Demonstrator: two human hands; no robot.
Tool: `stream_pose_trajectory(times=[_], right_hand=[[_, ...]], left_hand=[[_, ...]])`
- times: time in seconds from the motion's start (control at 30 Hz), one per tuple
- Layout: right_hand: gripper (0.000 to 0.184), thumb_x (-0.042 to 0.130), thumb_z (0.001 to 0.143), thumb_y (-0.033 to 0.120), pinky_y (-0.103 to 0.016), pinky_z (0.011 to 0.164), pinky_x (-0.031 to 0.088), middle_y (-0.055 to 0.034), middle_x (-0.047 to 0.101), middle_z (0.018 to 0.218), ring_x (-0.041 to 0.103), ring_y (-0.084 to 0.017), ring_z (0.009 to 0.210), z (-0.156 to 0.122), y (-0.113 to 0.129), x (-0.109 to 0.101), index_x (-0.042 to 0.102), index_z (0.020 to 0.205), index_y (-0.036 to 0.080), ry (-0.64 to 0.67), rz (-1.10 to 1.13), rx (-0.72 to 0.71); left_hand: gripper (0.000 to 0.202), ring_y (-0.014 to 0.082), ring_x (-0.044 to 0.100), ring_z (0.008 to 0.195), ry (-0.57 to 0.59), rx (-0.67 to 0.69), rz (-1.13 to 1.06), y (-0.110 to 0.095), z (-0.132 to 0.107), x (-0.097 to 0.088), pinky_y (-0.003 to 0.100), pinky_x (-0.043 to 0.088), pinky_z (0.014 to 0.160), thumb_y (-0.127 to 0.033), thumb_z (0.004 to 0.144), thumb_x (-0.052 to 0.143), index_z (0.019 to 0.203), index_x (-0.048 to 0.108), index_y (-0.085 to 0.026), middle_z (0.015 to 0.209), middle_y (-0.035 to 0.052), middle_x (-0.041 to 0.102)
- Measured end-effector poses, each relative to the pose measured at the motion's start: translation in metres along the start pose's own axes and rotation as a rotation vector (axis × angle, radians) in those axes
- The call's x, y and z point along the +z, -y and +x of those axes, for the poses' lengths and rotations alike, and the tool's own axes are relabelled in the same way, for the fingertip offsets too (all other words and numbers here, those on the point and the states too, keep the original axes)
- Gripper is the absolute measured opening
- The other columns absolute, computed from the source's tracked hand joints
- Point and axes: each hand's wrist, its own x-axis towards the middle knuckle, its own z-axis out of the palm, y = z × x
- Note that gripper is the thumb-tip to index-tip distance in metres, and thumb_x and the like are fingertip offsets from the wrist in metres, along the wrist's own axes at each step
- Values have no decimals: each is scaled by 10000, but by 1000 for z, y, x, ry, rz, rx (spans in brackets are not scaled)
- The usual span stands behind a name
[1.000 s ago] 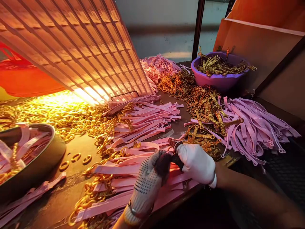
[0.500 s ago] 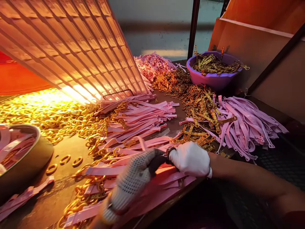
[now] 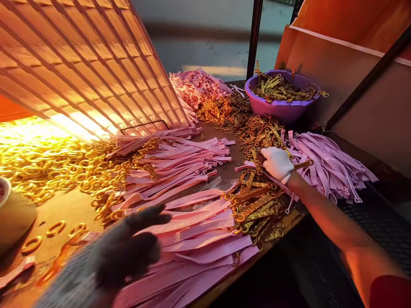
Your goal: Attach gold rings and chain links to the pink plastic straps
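My left hand, in a knitted glove with a dark palm, hovers at the lower left, fingers apart and nothing seen in it. It is slightly blurred. Beneath and beside it lie pink straps, several joined at their right ends to gold chain pieces. My right hand, in a white glove, is at the pile of loose gold chain pieces. Its fingers are curled down into the pile; the fingertips and whatever is between them are hidden.
More pink straps are heaped at right and mid-table. A purple basin of chain pieces stands behind. Gold rings spread under a slanted ribbed panel. A round container sits at the left edge.
My hands have parted. The right moved away and up to the chain pile; the left drew back to the lower left and opened. The view shifted slightly right.
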Motion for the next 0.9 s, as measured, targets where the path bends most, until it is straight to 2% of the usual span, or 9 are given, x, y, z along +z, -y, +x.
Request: stream_pose_trajectory(times=[0.1,0.2,0.37,0.47,0.53,0.6,0.7,0.8,0.9], right_hand=[[209,544,894,106,-320,811,436,-215,694,1038,633,-301,1024,35,-4,10,689,1037,62,109,-92,15],[216,553,887,110,-370,817,469,-265,696,1004,654,-346,993,52,4,19,711,996,12,179,-102,-7],[298,563,909,211,-452,842,481,-330,674,972,643,-408,1022,60,11,24,699,946,-51,184,-116,22],[223,558,873,127,-478,858,473,-325,662,1004,621,-425,1063,57,6,18,681,952,-42,102,-101,50],[212,548,852,82,-457,852,482,-309,651,1055,628,-398,1057,47,6,10,660,1003,-17,33,-68,58],[264,519,875,72,-386,864,494,-247,656,1107,647,-311,1038,28,16,0,624,1115,38,-20,7,0],[339,459,957,113,-253,912,491,-99,679,1151,646,-169,1035,-13,50,-12,543,1281,166,-98,225,-247],[372,516,960,203,-314,923,528,-120,682,1139,655,-206,1021,-54,95,-20,518,1326,139,-246,585,-597],[414,497,918,127,-379,946,545,-151,665,1180,642,-239,1084,-76,127,-21,526,1331,145,-270,612,-698]], left_hand=[[515,175,674,655,48,-25,-101,-10,10,42,253,571,536,-342,709,822,1193,680,-238,910,72,741],[579,206,713,848,118,-99,-385,-12,22,66,283,618,698,-201,683,832,1234,653,-194,1142,127,712],[574,179,720,882,152,-140,-646,-6,23,73,265,628,768,26,657,762,1183,675,-184,1116,100,716],[561,165,724,860,107,-133,-708,1,19,68,241,632,748,75,662,722,1161,678,-178,1114,90,712],[550,157,725,833,49,-155,-761,5,18,65,229,635,724,102,658,689,1141,676,-160,1122,97,706],[537,155,727,831,4,-181,-821,8,19,64,228,639,730,117,666,650,1137,668,-140,1140,110,699],[528,163,726,892,-21,-180,-880,11,20,66,235,635,783,127,681,608,1140,659,-128,1157,120,692],[489,157,714,942,21,-116,-879,13,19,71,236,615,841,96,702,625,1121,675,-151,1138,93,704],[432,165,697,995,130,34,-771,16,16,75,230,589,876,39,707,691,1086,699,-167,1122,68,719]])
